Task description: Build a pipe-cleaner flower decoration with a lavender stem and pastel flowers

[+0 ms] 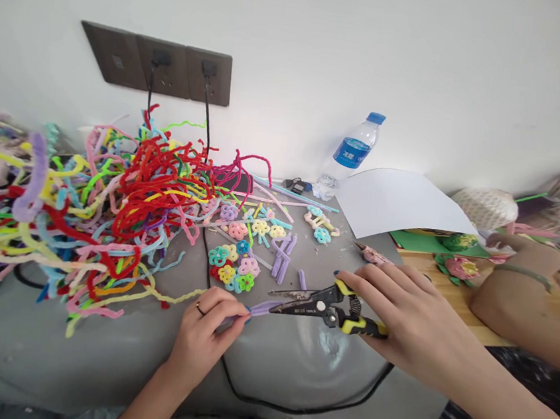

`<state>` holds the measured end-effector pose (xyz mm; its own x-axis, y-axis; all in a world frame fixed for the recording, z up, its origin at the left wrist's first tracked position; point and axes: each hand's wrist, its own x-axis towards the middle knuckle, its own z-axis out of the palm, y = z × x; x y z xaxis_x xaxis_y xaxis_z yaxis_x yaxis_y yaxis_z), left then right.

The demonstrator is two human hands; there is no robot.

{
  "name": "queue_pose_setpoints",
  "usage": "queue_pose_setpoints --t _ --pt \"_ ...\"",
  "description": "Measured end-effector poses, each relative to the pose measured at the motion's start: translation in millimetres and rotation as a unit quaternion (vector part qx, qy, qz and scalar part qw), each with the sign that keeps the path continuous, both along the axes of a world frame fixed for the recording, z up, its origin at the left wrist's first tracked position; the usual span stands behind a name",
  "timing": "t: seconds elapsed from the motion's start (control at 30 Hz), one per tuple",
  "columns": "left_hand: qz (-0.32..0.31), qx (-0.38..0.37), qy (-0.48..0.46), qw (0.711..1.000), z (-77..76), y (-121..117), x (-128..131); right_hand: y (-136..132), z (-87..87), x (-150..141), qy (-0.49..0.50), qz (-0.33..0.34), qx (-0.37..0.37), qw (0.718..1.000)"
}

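Note:
My left hand [212, 326], with a dark ring on one finger, pinches a few light purple pipe cleaners [263, 309] near the front of the grey table. My right hand [402, 312] is wrapped round the black and yellow handles of wire-cutting pliers [322, 307]. Their long jaws are spread and reach to the purple stems beside my left fingertips. Short purple pieces [283, 260] lie just behind the pliers, with another cut bit [302, 279] close to the jaws. Small pipe-cleaner flowers [234, 265] in several colours sit behind my left hand.
A big tangle of coloured pipe cleaners [156, 190] covers the left side. A water bottle [353, 150] leans on the wall beside white paper [401, 202]. A black cable [299, 410] loops along the front. Another person's arm [516, 294] is at the right.

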<state>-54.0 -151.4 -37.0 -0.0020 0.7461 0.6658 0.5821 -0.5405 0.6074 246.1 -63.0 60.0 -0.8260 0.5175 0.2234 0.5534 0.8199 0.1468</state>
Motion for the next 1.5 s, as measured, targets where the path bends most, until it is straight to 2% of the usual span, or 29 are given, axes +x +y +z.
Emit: queue_pose_setpoints --t 0.3,0.57,0.7,0.9,1.03,1.2,1.37,1.5 --pt "0.020 0.054 0.014 0.998 -3.6 -4.5 -2.1 -3.1 4.8 5.2 -0.002 0.003 -0.061 0.998" --pt "0.044 0.089 -0.008 0.995 -1.6 -7.2 -4.7 -2.2 -14.0 10.9 0.037 -0.027 -0.122 0.991" --pt "0.051 0.085 -0.013 0.995 -0.9 -6.4 -3.8 1.1 -30.4 15.5 0.092 -0.122 -0.106 0.983" --pt "0.041 0.073 -0.005 0.996 -1.7 -5.1 -3.1 9.7 -65.0 -4.1 0.194 -0.270 -0.109 0.937" --pt "0.035 0.067 0.000 0.997 -1.9 -3.7 -2.3 18.3 -81.9 -29.6 0.184 -0.346 -0.095 0.915" --pt "0.034 0.060 0.008 0.998 -1.7 -2.4 -2.4 36.6 -82.5 -56.4 0.124 -0.436 -0.088 0.887" --pt "0.040 0.060 0.015 0.997 -1.7 -2.3 -2.5 51.0 -86.1 -68.4 0.110 -0.464 -0.108 0.872" --pt "0.040 0.064 0.021 0.997 -2.1 -2.6 -2.5 46.4 -88.4 -64.9 0.181 -0.443 -0.080 0.874"
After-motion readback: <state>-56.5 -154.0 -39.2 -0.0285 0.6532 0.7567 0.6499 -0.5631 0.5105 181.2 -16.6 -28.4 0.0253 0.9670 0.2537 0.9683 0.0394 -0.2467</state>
